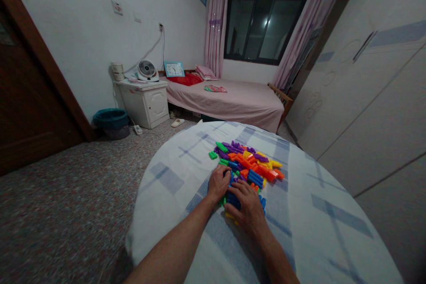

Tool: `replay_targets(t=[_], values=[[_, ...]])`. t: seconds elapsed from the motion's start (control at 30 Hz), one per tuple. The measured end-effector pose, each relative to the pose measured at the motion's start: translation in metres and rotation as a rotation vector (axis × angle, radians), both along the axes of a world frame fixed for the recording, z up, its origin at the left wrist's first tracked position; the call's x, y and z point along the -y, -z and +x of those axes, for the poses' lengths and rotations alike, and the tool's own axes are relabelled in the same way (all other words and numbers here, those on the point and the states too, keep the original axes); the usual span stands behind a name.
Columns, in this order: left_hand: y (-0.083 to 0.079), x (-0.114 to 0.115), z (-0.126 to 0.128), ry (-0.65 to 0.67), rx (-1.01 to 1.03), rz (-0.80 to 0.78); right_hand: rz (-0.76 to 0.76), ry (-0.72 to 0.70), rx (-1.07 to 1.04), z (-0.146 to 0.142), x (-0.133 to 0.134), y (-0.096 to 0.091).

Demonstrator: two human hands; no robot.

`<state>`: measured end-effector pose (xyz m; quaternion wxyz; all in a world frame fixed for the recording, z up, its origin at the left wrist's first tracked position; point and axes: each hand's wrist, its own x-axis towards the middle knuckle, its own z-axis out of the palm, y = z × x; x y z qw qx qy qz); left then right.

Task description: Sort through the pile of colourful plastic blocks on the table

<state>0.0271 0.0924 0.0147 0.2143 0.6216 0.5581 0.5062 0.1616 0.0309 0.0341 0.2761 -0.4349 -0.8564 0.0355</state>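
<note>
A heap of plastic building blocks (244, 159) in purple, orange, yellow, green and blue lies on the cloth-covered table. My left hand (218, 184) is at the near left side of the heap, its fingers curled against a small blue building block (231, 179). Just to its right, my right hand (246, 204) arches over a darker blue building block (233, 200), which sits between the thumb and the fingers. Parts of both blue blocks are hidden by my hands. Green and yellow blocks (229, 216) peek out below the right palm.
The round table (173, 213) has a white and blue checked cloth. One green block (213, 155) lies at the heap's left edge. Beyond stand a bed (233, 97), a white cabinet (156, 106) with a fan (147, 69), and a bin (111, 120). A wardrobe (362, 97) rises at the right.
</note>
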Motion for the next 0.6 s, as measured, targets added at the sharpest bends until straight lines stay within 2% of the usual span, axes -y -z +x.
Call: replay_targets(t=[0.6], values=[[0.0000,-0.0007,0.0005,-0.010,-0.002,-0.021,-0.010,-0.001,-0.011,-0.0003,0.0012,-0.0021]])
